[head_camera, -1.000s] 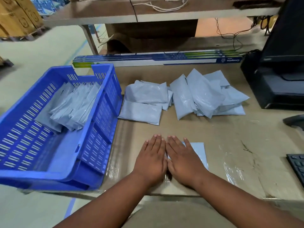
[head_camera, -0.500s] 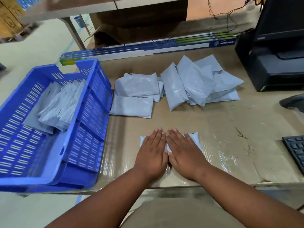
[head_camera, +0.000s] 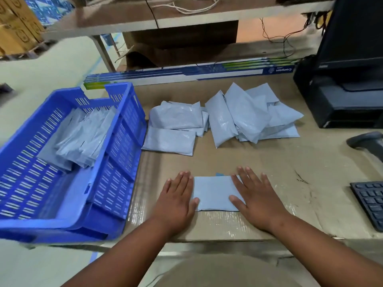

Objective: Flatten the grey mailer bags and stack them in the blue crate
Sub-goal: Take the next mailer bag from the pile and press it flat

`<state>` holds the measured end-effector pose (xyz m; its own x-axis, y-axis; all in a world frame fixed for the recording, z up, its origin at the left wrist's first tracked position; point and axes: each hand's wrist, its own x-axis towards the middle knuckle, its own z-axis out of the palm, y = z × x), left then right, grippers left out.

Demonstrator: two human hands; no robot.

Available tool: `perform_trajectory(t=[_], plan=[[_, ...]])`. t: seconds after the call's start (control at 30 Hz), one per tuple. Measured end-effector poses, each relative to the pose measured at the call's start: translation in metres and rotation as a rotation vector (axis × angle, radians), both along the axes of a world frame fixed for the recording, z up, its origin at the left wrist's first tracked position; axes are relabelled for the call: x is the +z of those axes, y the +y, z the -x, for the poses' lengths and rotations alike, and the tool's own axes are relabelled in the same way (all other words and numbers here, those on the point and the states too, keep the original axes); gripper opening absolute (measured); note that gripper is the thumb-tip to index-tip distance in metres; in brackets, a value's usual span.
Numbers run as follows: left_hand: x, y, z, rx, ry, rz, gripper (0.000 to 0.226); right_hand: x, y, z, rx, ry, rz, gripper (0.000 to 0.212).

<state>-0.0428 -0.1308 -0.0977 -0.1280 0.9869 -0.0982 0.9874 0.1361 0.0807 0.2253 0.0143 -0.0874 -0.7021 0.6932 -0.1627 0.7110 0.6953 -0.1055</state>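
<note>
Where the worktop (head_camera: 238, 160) is covered in flattened brown cardboard, glossy strips of clear tape catch the light near its front edge, and on that cardboard lies one grey mailer bag (head_camera: 214, 192), a smooth, thin rectangle of matte plastic film. Toward the back edge sit the unflattened bags (head_camera: 244, 114), puffier and creased, heaped over one another, with two more (head_camera: 175, 129) just to their left, lying close to the crate's wall. The blue crate (head_camera: 122, 154) is moulded plastic with slotted sides and a slotted floor; it occupies the left end of the worktop and juts past its front edge. Inside it, a fanned stack of flattened bags (head_camera: 83, 137) leans across the far half, overlapping like shingles. A long, narrow printed carton (head_camera: 186, 74) runs along the back edge, a black box-shaped machine (head_camera: 339, 100) stands at the back right corner, and a dark keyboard (head_camera: 371, 204) shows at the right edge. The left hand (head_camera: 178, 200) lies palm down with straight fingers, its thumb side resting on the bag's left end; the right hand (head_camera: 251, 196) mirrors it on the bag's right end, fingers spread and flat. Neither hand grasps anything; both simply press, with the bag's middle bare between them.
</note>
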Motion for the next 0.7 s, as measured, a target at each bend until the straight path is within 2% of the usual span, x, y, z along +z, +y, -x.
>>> perform_trajectory(t=[0.1,0.2,0.27,0.43,0.7], plan=[[0.01,-0.007,-0.006,-0.005,-0.012,0.006,0.08,0.009,-0.005,-0.001,0.031,0.04,-0.009,0.088],[0.015,-0.004,-0.028,-0.141,0.003,-0.091,0.082,0.016,-0.024,0.013,0.185,0.108,-0.065,0.078],[0.012,-0.003,-0.039,-0.2,-0.004,-0.118,0.081,0.009,-0.038,0.02,0.232,0.09,-0.07,0.081],[0.004,-0.009,-0.04,-0.192,-0.005,-0.081,0.084,-0.001,-0.047,0.013,0.079,0.005,-0.048,0.087],[0.005,-0.007,-0.039,-0.192,0.0,-0.033,0.085,0.003,-0.045,0.013,0.068,-0.002,-0.02,0.087]])
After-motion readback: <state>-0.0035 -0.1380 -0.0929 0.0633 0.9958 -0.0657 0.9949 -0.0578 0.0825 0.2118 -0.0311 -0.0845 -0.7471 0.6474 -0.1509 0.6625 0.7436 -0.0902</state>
